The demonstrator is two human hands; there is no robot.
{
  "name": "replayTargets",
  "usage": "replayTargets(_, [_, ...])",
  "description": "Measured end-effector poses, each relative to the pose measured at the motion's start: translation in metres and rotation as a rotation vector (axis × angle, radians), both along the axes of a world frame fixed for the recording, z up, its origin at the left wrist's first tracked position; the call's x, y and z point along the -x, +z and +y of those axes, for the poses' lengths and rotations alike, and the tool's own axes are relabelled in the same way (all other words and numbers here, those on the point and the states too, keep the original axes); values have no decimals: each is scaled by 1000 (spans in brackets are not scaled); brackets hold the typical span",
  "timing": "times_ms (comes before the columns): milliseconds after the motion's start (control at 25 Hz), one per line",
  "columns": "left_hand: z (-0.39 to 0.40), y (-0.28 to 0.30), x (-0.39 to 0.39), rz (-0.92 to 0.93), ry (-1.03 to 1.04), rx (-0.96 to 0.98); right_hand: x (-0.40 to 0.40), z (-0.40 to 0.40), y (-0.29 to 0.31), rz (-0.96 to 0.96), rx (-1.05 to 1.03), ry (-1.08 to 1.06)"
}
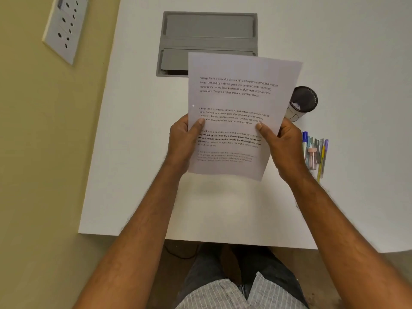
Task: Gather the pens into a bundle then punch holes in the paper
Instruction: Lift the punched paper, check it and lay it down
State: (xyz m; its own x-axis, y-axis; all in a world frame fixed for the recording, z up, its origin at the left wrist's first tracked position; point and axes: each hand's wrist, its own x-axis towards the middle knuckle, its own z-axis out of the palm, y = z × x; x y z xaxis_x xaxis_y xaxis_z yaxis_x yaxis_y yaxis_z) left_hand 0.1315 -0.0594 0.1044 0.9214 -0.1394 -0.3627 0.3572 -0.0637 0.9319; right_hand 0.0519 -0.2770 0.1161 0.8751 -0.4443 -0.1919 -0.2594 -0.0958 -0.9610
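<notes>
A white sheet of paper [236, 101] with several blocks of printed text is held up above the white table [138, 175]. My left hand [182, 143] grips its left edge, thumb on the front. My right hand [283, 146] grips the right edge the same way. One small punched hole shows near the paper's left margin. A bundle of pens [315, 150] lies side by side on the table just right of my right hand, caps pointing away from me. No hole punch is visible.
A dark mesh cup [302, 103] lies on its side behind the pens. A grey cable hatch [207, 32] is set into the table behind the paper. A wall socket plate [65, 27] is on the yellow wall at left. My lap shows below the table's near edge.
</notes>
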Motion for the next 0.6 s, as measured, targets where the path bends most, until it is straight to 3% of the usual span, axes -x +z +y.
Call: replayTargets(600, [7,-35,36,280,98,-118,49,9,-51,227,-100,-60])
